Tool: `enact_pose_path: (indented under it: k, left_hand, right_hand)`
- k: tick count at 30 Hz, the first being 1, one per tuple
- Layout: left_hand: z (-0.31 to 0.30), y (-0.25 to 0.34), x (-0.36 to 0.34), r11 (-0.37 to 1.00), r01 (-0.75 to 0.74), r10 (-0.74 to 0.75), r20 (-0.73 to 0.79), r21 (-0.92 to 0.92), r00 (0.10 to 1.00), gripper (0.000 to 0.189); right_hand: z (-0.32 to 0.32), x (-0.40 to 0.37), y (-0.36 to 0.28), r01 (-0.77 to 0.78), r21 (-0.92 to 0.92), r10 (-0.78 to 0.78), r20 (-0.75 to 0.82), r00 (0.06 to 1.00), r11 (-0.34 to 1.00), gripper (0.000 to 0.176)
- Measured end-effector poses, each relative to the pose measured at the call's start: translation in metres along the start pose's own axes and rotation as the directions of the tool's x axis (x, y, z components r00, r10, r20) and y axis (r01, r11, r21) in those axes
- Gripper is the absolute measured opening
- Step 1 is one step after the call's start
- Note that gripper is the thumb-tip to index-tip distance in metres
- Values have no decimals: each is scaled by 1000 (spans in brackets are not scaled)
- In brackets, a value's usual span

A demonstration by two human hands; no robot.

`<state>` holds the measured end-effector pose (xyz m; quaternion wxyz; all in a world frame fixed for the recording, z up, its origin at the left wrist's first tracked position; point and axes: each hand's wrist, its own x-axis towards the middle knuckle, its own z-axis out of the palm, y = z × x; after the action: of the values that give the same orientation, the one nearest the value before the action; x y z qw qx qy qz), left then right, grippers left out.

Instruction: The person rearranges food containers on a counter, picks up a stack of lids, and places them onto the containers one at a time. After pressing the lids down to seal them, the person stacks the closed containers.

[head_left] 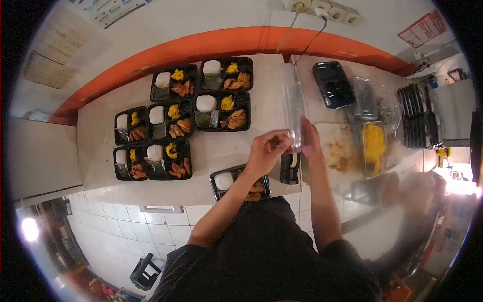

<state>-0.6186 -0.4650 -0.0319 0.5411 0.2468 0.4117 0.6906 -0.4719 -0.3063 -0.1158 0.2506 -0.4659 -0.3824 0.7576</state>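
A clear plastic lid, seen nearly edge-on, stands between my hands above the table. My left hand pinches its near end with thumb and fingertips. Along its right side, my right hand grips it, somewhat blurred. Below my left forearm lies a black compartment meal tray with rice and fried chicken, partly hidden by the arm. A black tape dispenser sits just under my hands at the table's front edge.
Several filled black meal trays cover the left of the table. On the right are a black tray, a clear container, a tub of yellow food and stacked black trays. Power cords hang from a wall socket strip.
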Motion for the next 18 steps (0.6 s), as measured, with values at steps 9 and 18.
enact_pose_path:
  k: [9, 18]
  left_hand:
    - [27, 79, -38, 965, -225, 241, 117, -136, 963, 13]
    - [32, 110, -92, 923, -361, 372, 67, -137, 926, 12]
  right_hand:
    - [70, -118, -40, 41, 149, -64, 153, 986, 988, 47]
    - [123, -191, -42, 127, 303, -179, 151, 972, 944, 35]
